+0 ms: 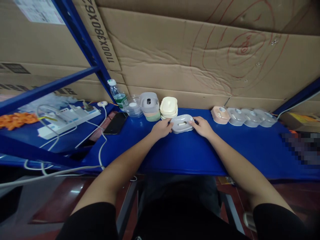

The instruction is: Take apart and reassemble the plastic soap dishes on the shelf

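A pale grey plastic dish (pixel 182 119), rounded and rectangular, is between my two hands over the blue table. It has a small whitish oblong piece in its middle. My left hand (pixel 162 129) grips the dish's left edge, with the thumb on the rim. On the opposite edge, my right hand (pixel 202 126) holds it with the thumb on top and the fingers mostly hidden behind. Just behind the dish stands a stack of cream-coloured plastic trays (pixel 169 106). Left of that is a stack of grey, peach and green containers (pixel 150 106).
Clear round tubs (pixel 133 107) and a water bottle (pixel 117 95) stand at the back left, near a black phone (pixel 115 123). A power strip (pixel 68 122) with cables lies further left. A peach box (pixel 220 115) and several grey boxes (pixel 236 116) line the back right. Cardboard (pixel 160 60) walls the rear.
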Motion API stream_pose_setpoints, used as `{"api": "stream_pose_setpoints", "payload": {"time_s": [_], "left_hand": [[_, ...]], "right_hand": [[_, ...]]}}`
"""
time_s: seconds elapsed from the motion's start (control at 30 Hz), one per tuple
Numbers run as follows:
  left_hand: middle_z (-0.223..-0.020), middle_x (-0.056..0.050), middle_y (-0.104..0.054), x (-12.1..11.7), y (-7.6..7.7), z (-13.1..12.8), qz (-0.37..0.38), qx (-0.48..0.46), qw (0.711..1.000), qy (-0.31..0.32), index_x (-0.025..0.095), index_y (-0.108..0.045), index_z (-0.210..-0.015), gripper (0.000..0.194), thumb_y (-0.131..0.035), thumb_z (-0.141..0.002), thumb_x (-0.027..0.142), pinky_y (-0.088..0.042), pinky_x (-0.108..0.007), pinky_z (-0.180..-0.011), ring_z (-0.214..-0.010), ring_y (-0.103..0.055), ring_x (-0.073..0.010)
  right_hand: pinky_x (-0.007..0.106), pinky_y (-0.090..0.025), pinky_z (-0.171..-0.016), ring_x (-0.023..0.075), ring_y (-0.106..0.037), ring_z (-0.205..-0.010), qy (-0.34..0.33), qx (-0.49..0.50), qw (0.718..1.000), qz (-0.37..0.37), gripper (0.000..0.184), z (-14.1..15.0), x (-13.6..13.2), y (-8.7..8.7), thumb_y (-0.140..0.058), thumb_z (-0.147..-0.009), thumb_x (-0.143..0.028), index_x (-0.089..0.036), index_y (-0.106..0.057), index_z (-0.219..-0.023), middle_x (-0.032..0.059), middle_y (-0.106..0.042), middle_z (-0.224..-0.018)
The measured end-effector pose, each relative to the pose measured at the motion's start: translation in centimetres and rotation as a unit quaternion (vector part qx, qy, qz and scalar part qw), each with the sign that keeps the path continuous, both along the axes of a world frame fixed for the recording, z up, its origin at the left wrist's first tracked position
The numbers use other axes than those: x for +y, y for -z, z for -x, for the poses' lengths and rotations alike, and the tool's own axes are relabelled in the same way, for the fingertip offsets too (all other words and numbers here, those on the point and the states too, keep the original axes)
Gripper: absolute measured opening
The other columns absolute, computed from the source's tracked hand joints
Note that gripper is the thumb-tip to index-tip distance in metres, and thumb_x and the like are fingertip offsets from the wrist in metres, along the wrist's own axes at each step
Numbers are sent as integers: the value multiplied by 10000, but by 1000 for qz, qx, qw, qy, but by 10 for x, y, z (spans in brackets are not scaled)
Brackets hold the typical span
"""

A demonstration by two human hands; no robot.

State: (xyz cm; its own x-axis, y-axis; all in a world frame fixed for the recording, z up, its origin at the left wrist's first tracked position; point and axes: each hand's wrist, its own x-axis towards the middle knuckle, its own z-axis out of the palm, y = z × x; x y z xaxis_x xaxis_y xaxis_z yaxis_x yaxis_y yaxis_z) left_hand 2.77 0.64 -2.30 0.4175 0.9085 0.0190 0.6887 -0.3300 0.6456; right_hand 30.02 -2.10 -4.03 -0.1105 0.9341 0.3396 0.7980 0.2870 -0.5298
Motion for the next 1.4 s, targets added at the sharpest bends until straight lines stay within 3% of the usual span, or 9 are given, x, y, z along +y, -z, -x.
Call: {"api": "stream_pose_setpoints", "payload": {"time_s": [0.1, 0.2, 0.37, 0.53, 0.63, 0.77, 0.97, 1.13, 1.4], "left_hand": [[-751, -3, -771, 8, 1, 3, 6, 27, 999, 20, 220, -724, -916, 372, -407, -1017, 387, -510, -292, -752, -770, -723, -192], [-728, -18, -759, 12, 2, 4, 0, 34, 999, 24, 221, -683, -760, 435, -391, -1018, 416, -500, -294, -745, -742, -703, -196], [-724, -46, -739, 9, 5, 3, -30, 41, 998, 30, 229, -684, -727, 475, -403, -1018, 478, -461, -303, -674, -699, -671, -213], [-747, -38, -718, 3, -6, 10, -115, -17, 993, 5, 237, -767, -996, 308, -581, -958, 480, -470, -308, -730, -743, -663, -221], [-900, -61, -733, 5, -23, 29, -236, -102, 965, -50, 218, -754, -1073, 274, -596, -959, 411, -493, -326, -888, -888, -680, -224], [-1182, -107, -669, 19, -44, 73, -353, -134, 896, -235, 192, -714, -1098, 245, -555, -981, 337, -454, -366, -1068, -1159, -628, -255], [-1334, -144, -575, 53, -42, 132, -209, -88, 891, -393, 204, -697, -1105, 244, -676, -886, 308, -432, -438, -1142, -1293, -573, -314], [-1249, -129, -657, 65, -33, 145, -102, -60, 917, -380, 210, -703, -994, 329, -824, -715, 337, -467, -425, -1094, -1200, -626, -301], [-1085, -70, -746, 64, -28, 149, -145, -115, 915, -359, 226, -670, -912, 263, -813, -721, 339, -510, -369, -981, -1066, -681, -264]], "right_hand": [[416, -516, -915, 315, -704, -1043, -9, -53, 998, 27, 535, -1, 0, -3, -507, -1002, -641, -214, -774, -1184, 120, -774, -1103], [373, -511, -863, 287, -716, -983, -13, -53, 998, 36, 519, -3, -1, -6, -516, -993, -661, -227, -794, -1058, 96, -788, -1049], [346, -479, -708, 262, -708, -825, -12, -84, 994, 75, 556, -8, -6, -10, -539, -951, -725, -229, -763, -838, 83, -782, -902], [351, -498, -719, 265, -726, -857, -29, -70, 993, 91, 508, -13, -10, -12, -574, -949, -701, -250, -776, -1070, 76, -801, -966], [356, -516, -746, 267, -731, -887, -49, -64, 992, 96, 513, -17, -10, -10, -576, -955, -691, -258, -756, -1165, 75, -799, -1005], [365, -520, -761, 277, -729, -918, -69, -66, 990, 99, 508, -21, -9, -8, -559, -966, -683, -259, -753, -1169, 76, -797, -1047], [392, -535, -813, 293, -730, -955, -78, -71, 989, 105, 472, -21, -10, -11, -565, -975, -639, -249, -754, -1163, 92, -794, -1105], [402, -541, -818, 295, -732, -951, -85, -70, 988, 106, 476, -20, -11, -13, -545, -980, -645, -255, -750, -1162, 88, -795, -1108], [404, -554, -801, 287, -737, -922, -97, -62, 988, 99, 492, -21, -11, -12, -535, -980, -658, -256, -750, -1167, 84, -799, -1098]]}}
